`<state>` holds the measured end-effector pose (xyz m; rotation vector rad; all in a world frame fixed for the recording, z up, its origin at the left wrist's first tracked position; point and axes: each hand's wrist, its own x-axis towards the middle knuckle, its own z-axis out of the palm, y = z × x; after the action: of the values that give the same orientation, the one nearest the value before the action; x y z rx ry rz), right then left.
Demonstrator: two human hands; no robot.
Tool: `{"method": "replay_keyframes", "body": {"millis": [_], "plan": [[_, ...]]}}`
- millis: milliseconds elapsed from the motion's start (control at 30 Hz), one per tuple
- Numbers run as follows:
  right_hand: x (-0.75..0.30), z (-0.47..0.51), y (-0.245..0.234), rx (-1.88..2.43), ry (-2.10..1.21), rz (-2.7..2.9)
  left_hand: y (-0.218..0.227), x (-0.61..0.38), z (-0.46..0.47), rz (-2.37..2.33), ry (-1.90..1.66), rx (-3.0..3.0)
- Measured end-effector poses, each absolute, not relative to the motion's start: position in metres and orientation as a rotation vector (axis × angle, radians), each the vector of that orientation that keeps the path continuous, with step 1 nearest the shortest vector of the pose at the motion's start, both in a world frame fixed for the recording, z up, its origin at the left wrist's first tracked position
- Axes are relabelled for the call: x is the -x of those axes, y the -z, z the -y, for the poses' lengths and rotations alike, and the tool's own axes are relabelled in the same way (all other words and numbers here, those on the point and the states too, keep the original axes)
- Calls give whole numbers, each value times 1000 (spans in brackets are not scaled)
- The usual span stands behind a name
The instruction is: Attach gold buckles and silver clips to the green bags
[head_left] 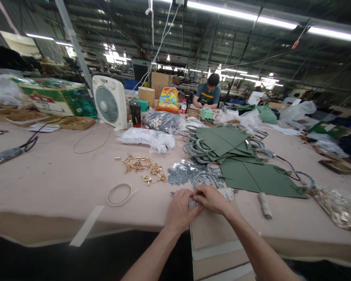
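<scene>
My left hand (179, 210) and my right hand (211, 198) meet near the table's front edge. Their fingers are closed together around something small and greyish, mostly hidden by the fingers. Just beyond them lies a heap of small silvery metal pieces (183, 172), with gold-coloured metal fittings (139, 164) scattered to its left. Grey cords (206, 177) lie past my right hand. Flat dark green panels (251, 177) with grey cord loops are piled to the right. Beneath my right forearm, a brown board (213, 230) reaches over the table edge.
A roll of tape (119, 194) and a pale strip (87, 225) lie to the left. A grey cylinder (265, 205) rests on the right, near a bag of metal parts (339, 208). Further back stand a white fan (109, 102) and a dark bottle (135, 114). A co-worker (208, 93) sits opposite.
</scene>
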<state>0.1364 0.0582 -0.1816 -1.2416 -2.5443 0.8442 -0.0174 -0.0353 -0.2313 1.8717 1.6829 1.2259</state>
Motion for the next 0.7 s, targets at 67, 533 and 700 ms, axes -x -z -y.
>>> {"method": "replay_keyframes", "body": {"millis": [67,533,700], "plan": [[-138,-55,185,1226,-837,2499,230,17,36,-1676,-1232,-1864],[-212,-28,198,1180,-627,1648,238,20,34,-1679,-1217,-1933],[-252,-17,227,1366,-672,1290,245,20,31,-1671,-1247,-1982]]}}
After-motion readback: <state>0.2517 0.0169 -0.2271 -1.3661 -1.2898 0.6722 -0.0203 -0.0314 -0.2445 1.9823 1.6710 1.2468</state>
